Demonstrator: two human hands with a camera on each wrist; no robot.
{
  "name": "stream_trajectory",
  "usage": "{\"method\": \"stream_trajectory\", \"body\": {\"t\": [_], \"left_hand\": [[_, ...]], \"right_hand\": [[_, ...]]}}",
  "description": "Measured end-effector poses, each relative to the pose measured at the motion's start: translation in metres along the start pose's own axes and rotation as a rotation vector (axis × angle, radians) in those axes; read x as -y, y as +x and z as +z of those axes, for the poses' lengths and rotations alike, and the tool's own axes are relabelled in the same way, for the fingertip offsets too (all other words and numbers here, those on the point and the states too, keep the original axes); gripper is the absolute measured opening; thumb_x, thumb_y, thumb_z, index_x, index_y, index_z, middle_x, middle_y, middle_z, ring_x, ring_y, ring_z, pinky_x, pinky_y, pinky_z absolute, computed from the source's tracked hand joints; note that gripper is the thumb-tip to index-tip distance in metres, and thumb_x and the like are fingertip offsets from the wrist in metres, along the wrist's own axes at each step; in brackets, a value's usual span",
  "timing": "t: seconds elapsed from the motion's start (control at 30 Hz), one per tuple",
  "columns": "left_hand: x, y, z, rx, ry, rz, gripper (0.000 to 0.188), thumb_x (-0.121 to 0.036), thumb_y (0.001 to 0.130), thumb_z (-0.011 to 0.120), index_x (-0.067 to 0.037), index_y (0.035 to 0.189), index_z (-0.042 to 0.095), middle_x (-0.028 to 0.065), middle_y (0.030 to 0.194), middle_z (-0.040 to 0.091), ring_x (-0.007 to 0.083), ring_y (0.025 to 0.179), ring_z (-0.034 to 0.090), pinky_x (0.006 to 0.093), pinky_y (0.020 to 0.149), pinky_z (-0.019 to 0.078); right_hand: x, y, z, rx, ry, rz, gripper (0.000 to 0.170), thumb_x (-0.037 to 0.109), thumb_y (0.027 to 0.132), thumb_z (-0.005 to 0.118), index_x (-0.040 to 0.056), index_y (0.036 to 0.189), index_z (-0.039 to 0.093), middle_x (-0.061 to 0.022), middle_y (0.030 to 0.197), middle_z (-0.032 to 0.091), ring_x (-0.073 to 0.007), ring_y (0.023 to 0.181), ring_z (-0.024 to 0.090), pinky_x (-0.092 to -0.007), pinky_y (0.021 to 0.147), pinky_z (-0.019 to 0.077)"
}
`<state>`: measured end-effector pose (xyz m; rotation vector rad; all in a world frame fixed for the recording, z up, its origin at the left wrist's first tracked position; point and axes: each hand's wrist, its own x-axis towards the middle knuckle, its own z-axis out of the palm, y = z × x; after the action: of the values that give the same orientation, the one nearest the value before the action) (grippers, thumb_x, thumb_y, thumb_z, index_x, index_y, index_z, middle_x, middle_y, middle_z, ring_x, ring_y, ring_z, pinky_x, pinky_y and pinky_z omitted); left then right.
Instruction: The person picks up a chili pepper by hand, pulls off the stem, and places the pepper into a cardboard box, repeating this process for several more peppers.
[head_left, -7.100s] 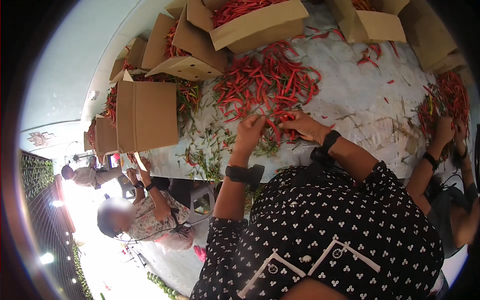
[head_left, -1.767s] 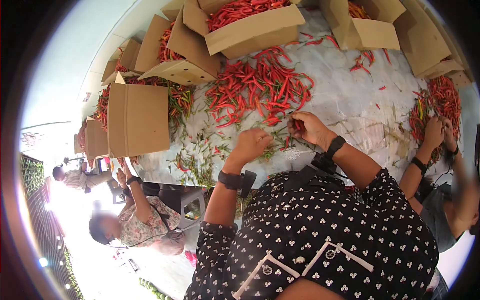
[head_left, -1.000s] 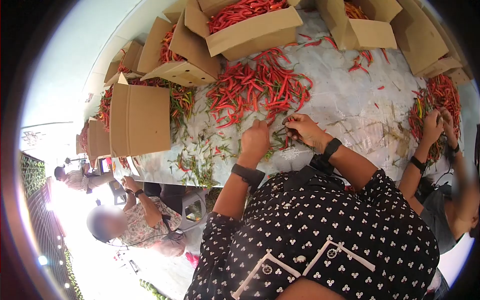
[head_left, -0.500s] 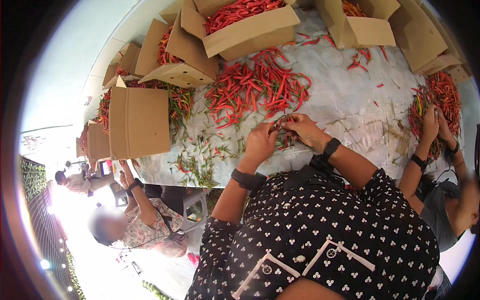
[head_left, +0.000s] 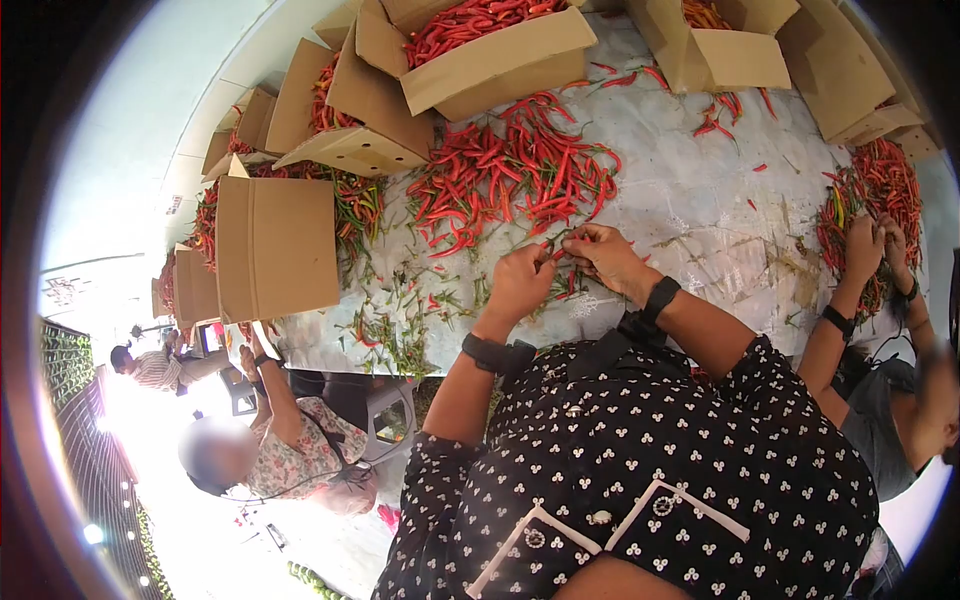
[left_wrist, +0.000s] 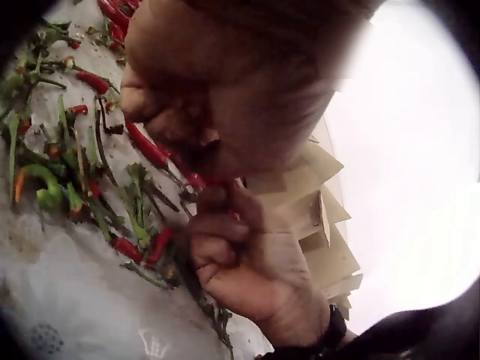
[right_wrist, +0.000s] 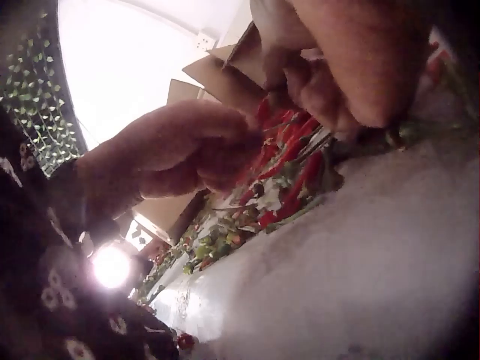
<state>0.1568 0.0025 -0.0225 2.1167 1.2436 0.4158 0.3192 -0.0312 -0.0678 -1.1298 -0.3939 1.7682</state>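
Both hands meet low over the table, just in front of a heap of red chilli peppers (head_left: 515, 170). Fingers curled, the left hand (head_left: 521, 280) pinches a red chilli pepper (head_left: 557, 254), of which only a short stretch shows. From the other side the right hand (head_left: 612, 266) grips at the same chilli with thumb and fingertips. In the left wrist view the right hand (left_wrist: 251, 262) faces the left hand (left_wrist: 225, 90), fingertips close together. The right wrist view has the left hand (right_wrist: 176, 150) reaching toward the right hand (right_wrist: 345, 67). Their fingers hide most of the chilli.
Green stems and chilli scraps (head_left: 395, 320) litter the table (head_left: 690, 190) left of the hands. Cardboard boxes (head_left: 280, 245) of chillies line the left and far sides. Another person's hands (head_left: 868, 245) work at a chilli pile (head_left: 888, 190) on the right; a seated person (head_left: 300, 430) is at left.
The left hand, apart from the right a moment ago, has moved up and right to meet it at the chilli. Over the last half second both hands barely shift.
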Motion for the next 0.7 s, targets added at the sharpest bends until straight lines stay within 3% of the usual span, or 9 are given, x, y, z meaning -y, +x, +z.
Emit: {"method": "stream_trajectory", "body": {"t": [0.1,0.13,0.2,0.3,0.37,0.43,0.57,0.67,0.7], "left_hand": [[0.001,0.002,-0.001,-0.027,0.163,-0.06,0.02,-0.022,0.072,0.057,-0.002,0.072,0.058,0.0176,0.066,0.058,0.0353,0.064,0.058,0.0424,0.059,0.0453],[0.001,0.002,-0.003,-0.019,0.299,-0.117,0.022,-0.025,0.072,0.057,-0.003,0.072,0.058,0.0175,0.066,0.058,0.0349,0.064,0.058,0.0425,0.059,0.0455],[-0.005,0.001,-0.017,0.083,0.252,-0.114,0.024,-0.028,0.072,0.056,-0.004,0.072,0.059,0.0169,0.065,0.059,0.0349,0.063,0.058,0.0426,0.059,0.0457],[-0.006,0.004,-0.021,0.212,0.27,-0.084,0.022,-0.028,0.072,0.057,-0.006,0.075,0.06,0.0152,0.068,0.06,0.0344,0.064,0.058,0.0423,0.059,0.0461],[-0.004,0.01,-0.018,0.237,0.336,-0.053,0.02,-0.026,0.072,0.058,-0.007,0.077,0.06,0.0139,0.071,0.06,0.0339,0.065,0.058,0.0419,0.06,0.0462],[-0.003,0.017,-0.006,-0.045,0.261,0.091,0.017,-0.02,0.071,0.061,-0.007,0.082,0.058,0.0131,0.079,0.058,0.0331,0.072,0.058,0.0426,0.063,0.0457],[0.001,0.027,0.005,-0.054,0.344,0.181,0.018,-0.015,0.07,0.062,-0.006,0.084,0.057,0.0131,0.083,0.055,0.0327,0.077,0.057,0.0429,0.065,0.0456],[0.001,0.027,0.005,-0.045,0.397,0.107,0.017,-0.012,0.071,0.06,-0.003,0.085,0.057,0.015,0.082,0.058,0.0339,0.076,0.058,0.0413,0.065,0.0463],[-0.001,0.025,0.001,-0.067,0.197,0.049,0.017,-0.011,0.072,0.06,-0.002,0.085,0.058,0.0147,0.08,0.059,0.0314,0.073,0.059,0.0385,0.064,0.0465]], "right_hand": [[-0.005,0.0,-0.005,0.05,-0.098,-0.076,0.011,0.015,0.08,0.062,0.0072,0.085,0.056,0.0037,0.064,0.05,-0.0045,0.052,0.043,-0.02,0.043,0.0301],[-0.007,0.0,-0.006,0.072,0.022,-0.103,0.01,0.015,0.08,0.062,0.0074,0.083,0.055,0.003,0.064,0.05,-0.0046,0.051,0.042,-0.0204,0.042,0.0289],[-0.003,-0.002,-0.008,0.089,0.146,-0.132,0.01,0.015,0.081,0.061,0.0076,0.081,0.054,0.0024,0.064,0.049,-0.0047,0.051,0.041,-0.0208,0.041,0.0278],[0.007,-0.005,-0.009,-0.021,0.295,-0.042,0.011,0.015,0.082,0.058,0.0078,0.077,0.052,-0.0002,0.063,0.05,-0.0066,0.05,0.041,-0.0214,0.041,0.0281],[0.01,-0.005,-0.012,0.102,0.395,0.019,0.013,0.017,0.084,0.055,0.0075,0.076,0.051,-0.003,0.064,0.051,-0.0092,0.05,0.043,-0.0221,0.041,0.0297],[0.014,-0.008,-0.007,0.069,0.373,0.026,0.012,0.017,0.084,0.055,0.0073,0.077,0.051,-0.0035,0.064,0.051,-0.0101,0.05,0.044,-0.0228,0.041,0.0311],[0.008,-0.005,-0.009,0.096,0.209,-0.053,0.01,0.015,0.083,0.056,0.0063,0.081,0.051,-0.004,0.065,0.052,-0.0113,0.051,0.047,-0.0236,0.041,0.0337],[0.002,-0.003,-0.012,0.118,0.07,-0.034,0.01,0.011,0.081,0.058,0.0049,0.085,0.052,-0.0034,0.064,0.052,-0.0104,0.05,0.046,-0.0233,0.04,0.0335],[0.006,-0.006,-0.007,0.11,0.071,-0.01,0.016,0.009,0.078,0.061,0.0026,0.09,0.055,-0.0033,0.066,0.054,-0.0087,0.051,0.046,-0.022,0.039,0.0323]]}}
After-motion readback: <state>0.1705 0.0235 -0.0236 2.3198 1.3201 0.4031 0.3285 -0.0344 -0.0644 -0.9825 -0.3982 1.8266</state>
